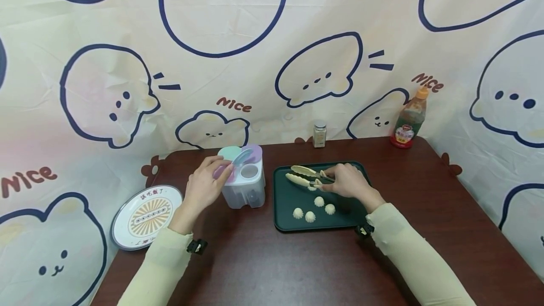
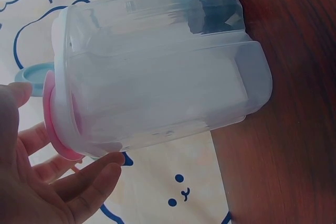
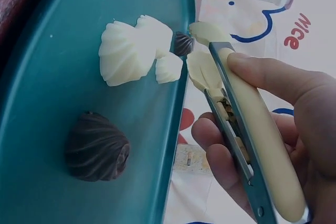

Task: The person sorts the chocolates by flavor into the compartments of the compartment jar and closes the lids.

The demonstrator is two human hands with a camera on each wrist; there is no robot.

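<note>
At a clear lidded container [image 1: 244,196], my left hand [image 1: 203,182] has its thumb at the raised light-blue lid [image 2: 35,78]. Its other fingers lie loosely by the pink lid [image 2: 51,109] and along the container's side. A round opening shows beside the raised lid. My right hand [image 1: 350,181] holds cream-tipped tongs [image 3: 257,135], thumb on one arm and fingers round the other. The tongs' tips are apart over a dark green tray [image 1: 284,221], with nothing seen between them. Several white pleated dumpling-like pieces [image 1: 310,216] and dark ones [image 3: 97,148] are on the tray.
A round white plate [image 1: 123,230] with a printed pattern is at the table's left edge. Near the back stand a small jar [image 1: 319,135] with a silver lid and, farther right, a sauce bottle [image 1: 409,124] with an orange cap. A patterned cloth hangs behind the table.
</note>
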